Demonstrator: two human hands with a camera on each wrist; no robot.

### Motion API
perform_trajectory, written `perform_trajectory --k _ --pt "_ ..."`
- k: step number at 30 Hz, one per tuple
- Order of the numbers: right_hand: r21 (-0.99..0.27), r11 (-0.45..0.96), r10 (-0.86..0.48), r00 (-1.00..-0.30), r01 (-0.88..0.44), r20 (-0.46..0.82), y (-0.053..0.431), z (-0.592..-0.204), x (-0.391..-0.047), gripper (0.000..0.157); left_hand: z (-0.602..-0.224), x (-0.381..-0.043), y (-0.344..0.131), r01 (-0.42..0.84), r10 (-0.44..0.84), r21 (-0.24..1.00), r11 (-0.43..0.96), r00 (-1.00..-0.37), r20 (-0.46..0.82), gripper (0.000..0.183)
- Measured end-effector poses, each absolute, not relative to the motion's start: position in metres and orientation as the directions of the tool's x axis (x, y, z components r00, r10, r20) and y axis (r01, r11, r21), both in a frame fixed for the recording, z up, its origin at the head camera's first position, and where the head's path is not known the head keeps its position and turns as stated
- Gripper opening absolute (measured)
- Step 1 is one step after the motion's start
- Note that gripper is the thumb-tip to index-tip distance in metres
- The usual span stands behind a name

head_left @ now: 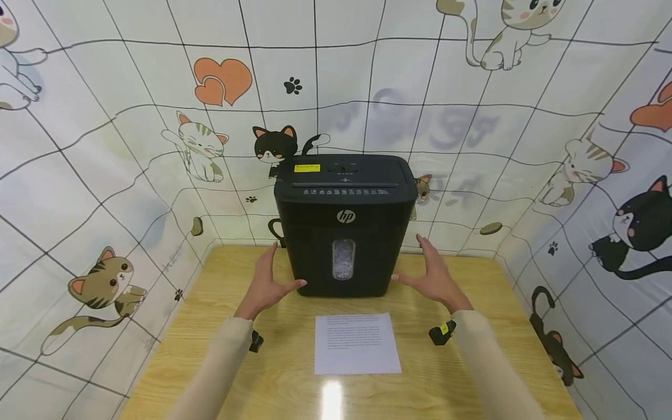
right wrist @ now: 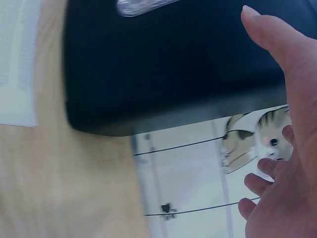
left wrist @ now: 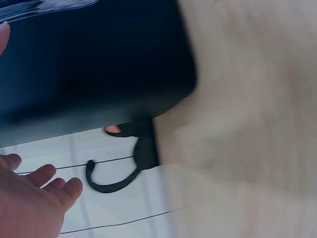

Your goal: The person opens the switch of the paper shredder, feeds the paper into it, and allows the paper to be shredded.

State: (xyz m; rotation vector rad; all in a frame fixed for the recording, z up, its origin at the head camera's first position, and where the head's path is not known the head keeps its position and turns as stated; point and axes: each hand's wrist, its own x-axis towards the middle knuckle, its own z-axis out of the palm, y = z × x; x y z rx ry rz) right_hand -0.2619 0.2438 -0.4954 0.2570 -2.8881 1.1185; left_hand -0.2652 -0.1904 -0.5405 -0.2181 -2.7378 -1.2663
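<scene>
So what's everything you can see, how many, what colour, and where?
shredder: one, black, on the table
hp logo: one, silver, shredder's front
window: one, clear, below the logo
label: one, yellow, shredder's top
paper: one, white, before the shredder
table: one, light wood, underneath
backdrop: one, white with cats, around the table
ovals: two, olive, on the backdrop
wrist devices: two, mostly black, by the sleeves
sleeves: two, cream, picture's bottom
left grip, right grip: two, bare, beside the shredder

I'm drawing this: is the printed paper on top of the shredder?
No, the printed paper lies flat on the table, in front of the shredder.
</scene>
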Motion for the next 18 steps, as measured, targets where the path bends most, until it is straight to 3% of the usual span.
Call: perform_trajectory --k 11,18 --pt "-0.741 0.668 -0.102 -0.995 -0.066 -0.004 0.235 -0.562 -0.244 0.114 -0.601 -0.247 -0.18 0.088 0.034 0.806 0.586 -0.996 0.084 0.117" --pt "-0.741 0.672 -0.096 -0.99 0.015 -0.107 0.226 -0.597 -0.234 0.106 -0.631 -0.233 -0.164 0.113 0.063 0.774 0.623 -0.993 0.095 0.104"
